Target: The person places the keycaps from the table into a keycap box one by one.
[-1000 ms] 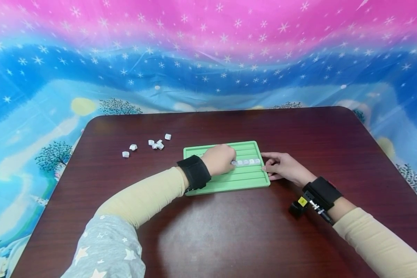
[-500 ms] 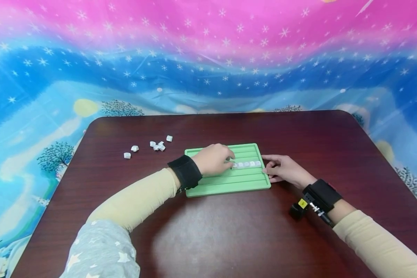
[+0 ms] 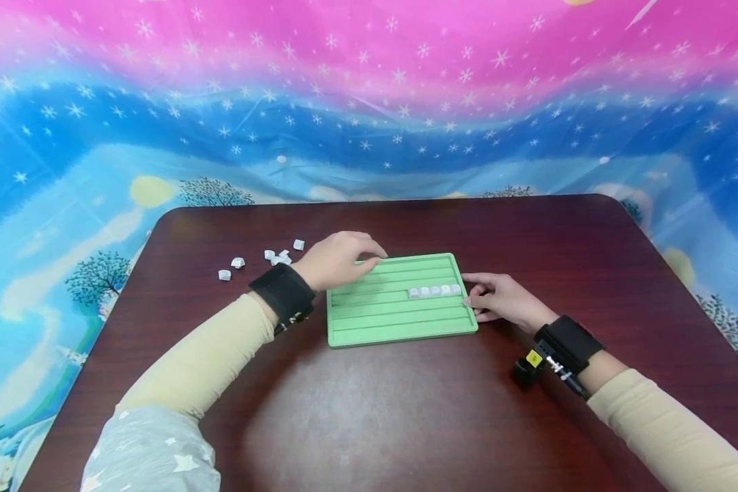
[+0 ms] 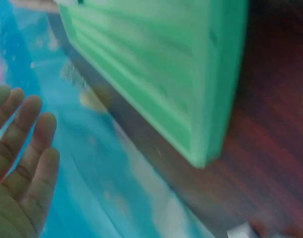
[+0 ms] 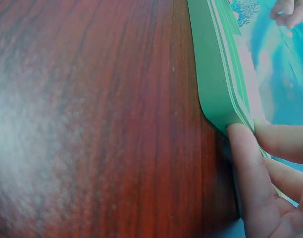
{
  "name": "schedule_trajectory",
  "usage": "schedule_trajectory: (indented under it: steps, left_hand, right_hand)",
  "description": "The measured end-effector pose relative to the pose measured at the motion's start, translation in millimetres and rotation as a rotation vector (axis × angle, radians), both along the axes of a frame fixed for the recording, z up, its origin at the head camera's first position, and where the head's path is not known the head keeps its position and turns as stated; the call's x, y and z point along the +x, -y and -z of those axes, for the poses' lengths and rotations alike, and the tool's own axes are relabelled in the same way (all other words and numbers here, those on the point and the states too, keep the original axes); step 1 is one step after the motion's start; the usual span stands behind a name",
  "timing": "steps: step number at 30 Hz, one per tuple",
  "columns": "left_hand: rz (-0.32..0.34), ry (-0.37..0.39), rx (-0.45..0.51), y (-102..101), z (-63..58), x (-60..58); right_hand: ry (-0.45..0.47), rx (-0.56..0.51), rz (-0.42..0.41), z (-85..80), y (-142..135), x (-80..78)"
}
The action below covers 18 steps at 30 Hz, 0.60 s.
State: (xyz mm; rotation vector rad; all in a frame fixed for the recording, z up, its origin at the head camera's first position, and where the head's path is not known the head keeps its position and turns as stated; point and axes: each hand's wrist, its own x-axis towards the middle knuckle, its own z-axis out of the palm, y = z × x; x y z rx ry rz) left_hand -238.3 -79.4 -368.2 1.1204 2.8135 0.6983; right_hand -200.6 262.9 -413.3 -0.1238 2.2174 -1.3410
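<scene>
A pale green ridged tray (image 3: 375, 314) lies on the dark table, with a short row of white keycaps (image 3: 435, 292) in one groove against its right side. My left hand (image 3: 342, 261) hovers over the tray's far left corner, holding nothing. Its fingers (image 4: 38, 144) are spread and relaxed in the left wrist view. At the tray's right edge, my right hand (image 3: 501, 297) grips the rim between thumb and fingers. The right wrist view shows a fingertip (image 5: 239, 133) on the outer wall of the tray and another digit over the rim.
Several loose white keycaps (image 3: 279, 258) lie left of the tray, some close beside the left hand. Two more sit farther left, one being a keycap (image 3: 224, 275) nearest the table's left edge. A patterned cloth (image 3: 369, 102) hangs behind the table (image 3: 369, 417).
My left hand has left the keycap row, its fingers loosening, and moved left and away to the tray's far left corner, uncovering the row. The right hand stays at the tray's edge.
</scene>
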Motion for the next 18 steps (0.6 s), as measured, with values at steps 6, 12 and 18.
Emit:
schedule_trajectory:
  steps: [6,12,18]
  left_hand:
    - [-0.084,-0.017,0.049,41.7,-7.8,-10.7]
    - [-0.216,0.008,0.033,89.0,-7.6,-23.5]
    - [-0.301,0.07,-0.068,125.8,6.3,-27.5]
  right_hand:
    - [-0.015,-0.001,-0.011,-2.6,-1.4,-1.2]
    - [-0.02,0.004,-0.01,-5.2,-1.8,-1.3]
    - [-0.005,-0.017,-0.009,-4.7,1.8,1.4]
